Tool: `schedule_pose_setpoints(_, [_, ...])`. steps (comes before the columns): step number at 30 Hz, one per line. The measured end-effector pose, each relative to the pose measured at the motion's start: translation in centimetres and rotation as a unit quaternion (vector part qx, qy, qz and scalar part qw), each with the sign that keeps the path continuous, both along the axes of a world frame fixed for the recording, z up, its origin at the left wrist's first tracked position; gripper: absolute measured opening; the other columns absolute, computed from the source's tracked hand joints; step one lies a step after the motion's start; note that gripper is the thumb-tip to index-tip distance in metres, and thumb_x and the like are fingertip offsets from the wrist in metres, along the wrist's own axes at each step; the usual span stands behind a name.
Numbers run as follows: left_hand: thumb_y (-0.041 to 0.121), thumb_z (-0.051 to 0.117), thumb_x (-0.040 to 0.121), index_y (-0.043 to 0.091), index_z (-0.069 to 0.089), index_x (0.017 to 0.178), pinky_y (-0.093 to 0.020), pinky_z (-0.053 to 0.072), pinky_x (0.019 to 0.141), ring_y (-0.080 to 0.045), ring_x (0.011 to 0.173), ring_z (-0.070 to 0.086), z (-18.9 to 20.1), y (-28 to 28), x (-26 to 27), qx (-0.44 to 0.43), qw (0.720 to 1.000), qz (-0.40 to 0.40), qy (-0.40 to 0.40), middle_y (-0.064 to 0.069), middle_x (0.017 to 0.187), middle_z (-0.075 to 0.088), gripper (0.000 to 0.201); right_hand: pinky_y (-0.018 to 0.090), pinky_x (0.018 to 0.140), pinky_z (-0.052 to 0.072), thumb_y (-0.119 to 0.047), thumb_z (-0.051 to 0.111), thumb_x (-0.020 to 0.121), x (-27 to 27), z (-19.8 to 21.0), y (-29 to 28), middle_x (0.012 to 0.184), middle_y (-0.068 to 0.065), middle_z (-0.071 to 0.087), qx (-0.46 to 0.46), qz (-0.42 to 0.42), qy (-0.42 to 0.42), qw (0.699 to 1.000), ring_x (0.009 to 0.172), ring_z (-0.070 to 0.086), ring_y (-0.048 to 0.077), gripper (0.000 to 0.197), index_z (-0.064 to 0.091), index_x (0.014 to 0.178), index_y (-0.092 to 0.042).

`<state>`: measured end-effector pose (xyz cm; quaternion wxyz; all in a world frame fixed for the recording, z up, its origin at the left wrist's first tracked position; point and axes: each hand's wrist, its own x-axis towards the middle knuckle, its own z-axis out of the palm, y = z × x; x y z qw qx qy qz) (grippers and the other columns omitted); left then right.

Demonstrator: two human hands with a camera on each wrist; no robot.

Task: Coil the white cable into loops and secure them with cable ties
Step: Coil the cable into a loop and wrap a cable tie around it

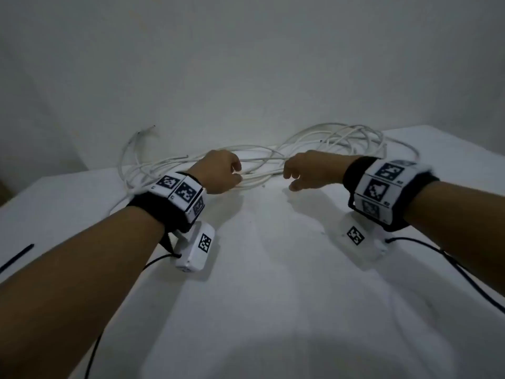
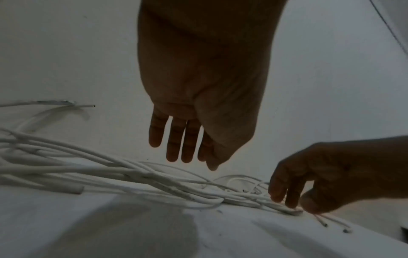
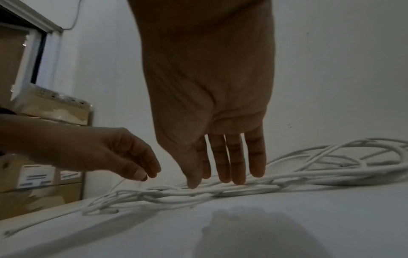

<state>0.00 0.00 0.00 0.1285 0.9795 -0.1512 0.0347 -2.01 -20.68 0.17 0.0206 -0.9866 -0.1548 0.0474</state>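
A long white cable [image 1: 262, 159] lies in a loose tangle along the back of the white table [image 1: 273, 283], with loops at the far right and loose ends at the left. My left hand [image 1: 237, 176] hovers just over the strands; in the left wrist view its fingers [image 2: 187, 153] hang straight above the cable [image 2: 110, 171] and hold nothing. My right hand [image 1: 289, 179] reaches down beside it, and its straight fingertips [image 3: 238, 179] touch the strands [image 3: 331, 176]. A thin black strip like a cable tie [image 1: 16, 259] lies at the table's left edge.
A plain wall stands right behind the table. Stacked cardboard boxes [image 3: 44, 174] and a window frame [image 3: 33, 52] are off the left side. Black leads [image 1: 451, 263] trail from the wrist units across the near table.
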Motion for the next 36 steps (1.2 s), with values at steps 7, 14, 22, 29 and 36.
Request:
schedule_pose_setpoints(7, [0.023,0.054,0.091,0.016,0.052,0.133,-0.035,0.044,0.098,-0.027,0.118,0.052,-2.3,-1.4,5.0,0.081,0.997,0.008,0.019,-0.008,0.132,0.054,0.042,0.034,0.089,0.046,-0.021,0.057,0.090,5.9,-1.6,-0.7,0.127,0.017,0.055,-0.095,-0.035,-0.002,0.995,0.114,0.054,0.032,0.042,0.050,0.127,-0.003])
schedule_pose_setpoints(14, [0.013,0.052,0.087,0.017,0.069,0.103,-0.034,0.049,0.088,-0.029,0.101,0.061,-2.8,-2.0,5.2,0.118,0.993,0.011,0.010,-0.006,0.110,0.065,0.023,0.032,0.075,0.043,-0.020,0.060,0.087,7.3,-2.1,-0.8,0.117,0.016,0.057,-0.116,-0.030,-0.019,0.993,0.095,0.055,0.029,0.036,0.052,0.117,-0.004])
schedule_pose_setpoints(22, [0.010,0.046,0.090,0.020,0.054,0.091,-0.034,0.047,0.080,-0.029,0.097,0.058,-2.0,-1.9,4.7,0.101,0.994,-0.023,-0.016,-0.009,0.111,0.061,0.012,0.034,0.081,0.043,-0.017,0.048,0.090,7.1,-2.1,-1.8,0.111,0.009,0.061,-0.126,-0.012,-0.078,0.989,0.100,0.058,0.028,0.019,0.056,0.106,-0.011])
schedule_pose_setpoints(29, [0.011,0.048,0.091,0.013,0.058,0.095,-0.030,0.043,0.069,-0.020,0.079,0.055,0.3,-1.9,3.4,-0.034,0.996,-0.054,-0.063,-0.007,0.097,0.062,0.011,0.034,0.071,0.032,-0.014,0.039,0.095,5.5,0.0,-3.3,0.090,0.012,0.056,-0.018,-0.044,-0.153,0.987,0.075,0.047,0.027,0.010,0.041,0.104,-0.010])
schedule_pose_setpoints(36, [0.025,0.066,0.082,0.007,0.044,0.124,-0.042,0.039,0.087,-0.032,0.108,0.045,2.1,-3.2,1.2,-0.074,0.964,-0.004,-0.255,-0.015,0.118,0.048,0.051,0.032,0.064,0.031,-0.015,0.040,0.098,2.9,6.1,-3.0,0.084,0.012,0.053,0.273,-0.029,-0.253,0.928,0.076,0.047,0.027,0.008,0.040,0.099,-0.007])
